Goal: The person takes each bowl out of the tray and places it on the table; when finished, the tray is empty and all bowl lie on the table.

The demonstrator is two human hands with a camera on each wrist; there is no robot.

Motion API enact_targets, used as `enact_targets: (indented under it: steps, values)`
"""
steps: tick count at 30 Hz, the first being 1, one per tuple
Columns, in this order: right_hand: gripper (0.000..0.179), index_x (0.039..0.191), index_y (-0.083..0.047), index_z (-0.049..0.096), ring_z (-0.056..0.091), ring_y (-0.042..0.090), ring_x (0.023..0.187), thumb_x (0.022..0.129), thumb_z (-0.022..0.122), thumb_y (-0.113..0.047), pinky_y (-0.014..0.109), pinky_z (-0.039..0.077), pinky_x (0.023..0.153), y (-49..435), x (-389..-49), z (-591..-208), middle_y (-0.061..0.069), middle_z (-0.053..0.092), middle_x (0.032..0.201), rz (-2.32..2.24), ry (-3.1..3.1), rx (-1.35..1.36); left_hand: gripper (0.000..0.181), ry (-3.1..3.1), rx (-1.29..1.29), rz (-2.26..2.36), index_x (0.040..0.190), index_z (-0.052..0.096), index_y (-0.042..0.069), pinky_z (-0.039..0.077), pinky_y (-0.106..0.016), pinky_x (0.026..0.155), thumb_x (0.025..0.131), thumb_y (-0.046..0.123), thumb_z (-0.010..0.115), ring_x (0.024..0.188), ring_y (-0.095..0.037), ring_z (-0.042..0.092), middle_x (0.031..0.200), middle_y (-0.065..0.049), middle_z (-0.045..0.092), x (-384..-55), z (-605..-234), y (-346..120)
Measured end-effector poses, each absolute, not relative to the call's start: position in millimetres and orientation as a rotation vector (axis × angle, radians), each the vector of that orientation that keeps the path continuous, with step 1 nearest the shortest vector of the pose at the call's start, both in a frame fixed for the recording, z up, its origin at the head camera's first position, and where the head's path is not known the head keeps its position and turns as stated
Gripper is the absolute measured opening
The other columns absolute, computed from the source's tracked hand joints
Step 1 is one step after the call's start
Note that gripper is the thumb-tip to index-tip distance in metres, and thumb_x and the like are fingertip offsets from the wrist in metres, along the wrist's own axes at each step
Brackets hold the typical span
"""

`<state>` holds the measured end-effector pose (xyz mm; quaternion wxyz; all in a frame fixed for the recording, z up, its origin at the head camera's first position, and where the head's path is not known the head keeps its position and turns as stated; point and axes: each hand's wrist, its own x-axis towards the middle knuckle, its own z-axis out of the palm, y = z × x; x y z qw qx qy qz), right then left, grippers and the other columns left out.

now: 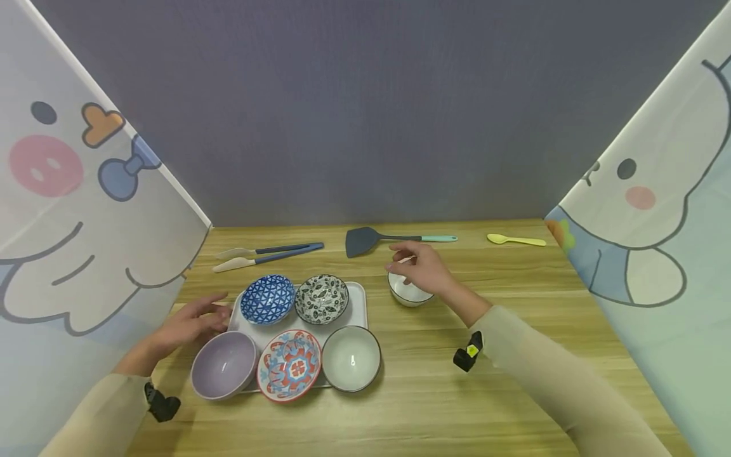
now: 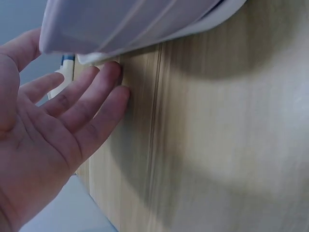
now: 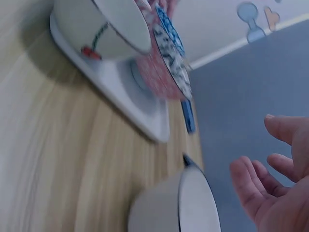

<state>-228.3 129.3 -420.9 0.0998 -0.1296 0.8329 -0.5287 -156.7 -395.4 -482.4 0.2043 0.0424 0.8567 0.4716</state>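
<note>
My right hand (image 1: pixel 422 270) is over a small white bowl (image 1: pixel 411 293) with a dark rim, right of the tray. In the right wrist view its fingers (image 3: pixel 248 186) are loosely bent and hold nothing, apart from the white bowl (image 3: pixel 169 208). On the left, my left hand (image 1: pixel 197 322) is beside the white tray (image 1: pixel 358 298), close to a purple bowl (image 1: pixel 224 366). Its fingers (image 2: pixel 91 104) spread loosely below the purple bowl's side (image 2: pixel 116 24) in the left wrist view, with nothing in them.
The tray also bears a blue patterned bowl (image 1: pixel 268 299), a black-and-white floral bowl (image 1: pixel 322 299), a red-and-blue patterned bowl (image 1: pixel 289 366) and a larger white bowl (image 1: pixel 351 359). Behind lie tongs (image 1: pixel 268 254), a spatula (image 1: pixel 362 241) and a yellow spoon (image 1: pixel 516 240), before a grey wall.
</note>
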Motion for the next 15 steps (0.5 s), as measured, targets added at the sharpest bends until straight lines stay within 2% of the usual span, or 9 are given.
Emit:
enact_targets:
  steps: [5,8,11,15]
  values:
    - [0.057,0.145,-0.009,0.056,0.072,0.035,0.096,0.094,0.077,-0.021,0.049,0.063,0.079,93.2,-225.6,-425.9,0.020,0.063,0.128,-1.512,2.342,-0.417,0.078,2.330,0.111,1.324,0.158,0.017,-0.010,0.064,-0.040,0.077,0.103,0.019,0.062,0.100,-0.035,0.072,0.137,-0.041,0.049,-168.5,-483.0,-398.2]
    - [0.063,0.149,-0.009,0.052,0.071,0.041,0.097,0.093,0.077,-0.022,0.052,0.062,0.083,76.7,-223.5,-432.1,0.023,0.060,0.132,-1.486,2.274,-0.424,0.081,2.291,0.108,1.332,0.158,0.016,-0.010,0.064,-0.042,0.074,0.099,0.014,0.066,0.099,-0.033,0.072,0.130,-0.035,0.056,-173.8,-483.9,-400.3]
    - [0.069,0.151,-0.009,0.048,0.071,0.040,0.096,0.092,0.079,-0.024,0.050,0.062,0.084,64.5,-222.6,-442.0,0.024,0.058,0.135,-1.448,2.248,-0.421,0.084,2.277,0.100,1.307,0.158,0.018,-0.010,0.063,-0.042,0.072,0.096,0.012,0.069,0.096,-0.029,0.070,0.124,-0.028,0.060,-178.2,-486.4,-401.2]
    - [0.074,0.153,-0.004,0.044,0.072,0.037,0.098,0.090,0.080,-0.020,0.041,0.063,0.081,52.2,-222.4,-457.4,0.025,0.057,0.135,-1.444,2.200,-0.405,0.084,2.277,0.107,1.271,0.158,0.021,-0.009,0.063,-0.041,0.071,0.095,0.014,0.072,0.094,-0.028,0.068,0.118,-0.023,0.062,-181.2,-488.5,-400.2]
